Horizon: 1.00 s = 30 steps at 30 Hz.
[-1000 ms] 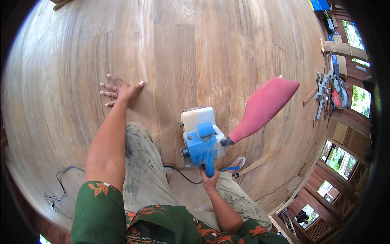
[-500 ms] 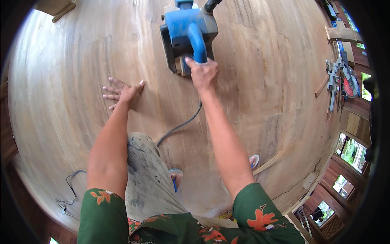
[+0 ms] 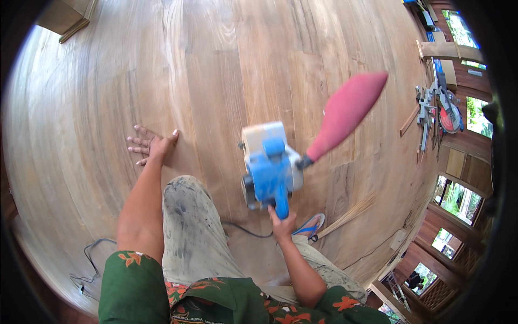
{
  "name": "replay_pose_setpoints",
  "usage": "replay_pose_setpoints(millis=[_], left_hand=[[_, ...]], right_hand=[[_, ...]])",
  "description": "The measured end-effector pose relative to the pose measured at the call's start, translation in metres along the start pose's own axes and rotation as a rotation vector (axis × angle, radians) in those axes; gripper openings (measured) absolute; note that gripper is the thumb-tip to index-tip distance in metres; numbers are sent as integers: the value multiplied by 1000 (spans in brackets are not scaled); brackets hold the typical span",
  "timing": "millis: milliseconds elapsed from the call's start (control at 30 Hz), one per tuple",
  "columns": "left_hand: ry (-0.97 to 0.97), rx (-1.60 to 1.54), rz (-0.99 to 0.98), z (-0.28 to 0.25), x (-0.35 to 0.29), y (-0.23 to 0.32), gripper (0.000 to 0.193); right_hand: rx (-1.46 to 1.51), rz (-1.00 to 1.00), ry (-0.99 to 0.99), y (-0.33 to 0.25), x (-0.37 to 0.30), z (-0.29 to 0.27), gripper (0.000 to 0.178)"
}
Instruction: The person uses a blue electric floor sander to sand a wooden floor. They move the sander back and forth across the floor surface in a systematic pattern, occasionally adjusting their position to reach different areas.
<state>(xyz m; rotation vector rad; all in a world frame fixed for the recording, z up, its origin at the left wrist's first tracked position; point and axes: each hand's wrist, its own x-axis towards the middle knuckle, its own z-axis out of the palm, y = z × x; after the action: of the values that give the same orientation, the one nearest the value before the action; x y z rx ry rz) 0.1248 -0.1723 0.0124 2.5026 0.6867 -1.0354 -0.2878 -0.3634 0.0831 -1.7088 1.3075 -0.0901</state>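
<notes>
My right hand [image 3: 283, 225] is wrapped round the rear handle of a blue belt sander [image 3: 270, 174], which rests on the wooden plank floor [image 3: 216, 108] close in front of me. A red dust bag [image 3: 350, 110] sticks out from the sander's right side toward the far right. My left hand [image 3: 153, 147] lies on the floor to the left, fingers spread, holding nothing. The sander's dark power cord [image 3: 245, 229] runs behind it and passes out of sight by my leg. The belt underneath is hidden.
A broom of thin sticks [image 3: 348, 216] lies beside my sandalled right foot [image 3: 309, 225]. A mitre saw [image 3: 449, 112] stands at the right edge near a wooden plank [image 3: 450, 51]. A wooden post base [image 3: 67, 20] is at the far left. Another cable [image 3: 89, 262] lies at lower left.
My right hand has drawn the sander back toward me, and the dust bag has come into view. My left hand stays spread on the floor.
</notes>
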Motion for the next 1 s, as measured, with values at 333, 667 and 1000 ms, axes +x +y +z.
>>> replay_pose_setpoints(millis=[333,667,1000], left_hand=[[-6,92,-34,0,0,3,160],[49,64,-37,7,12,-6,164],[43,24,-20,5,5,-4,163]], right_hand=[[131,-142,70,-77,104,31,32],[254,-301,14,-340,392,152,31],[220,-280,47,-308,363,139,32]])
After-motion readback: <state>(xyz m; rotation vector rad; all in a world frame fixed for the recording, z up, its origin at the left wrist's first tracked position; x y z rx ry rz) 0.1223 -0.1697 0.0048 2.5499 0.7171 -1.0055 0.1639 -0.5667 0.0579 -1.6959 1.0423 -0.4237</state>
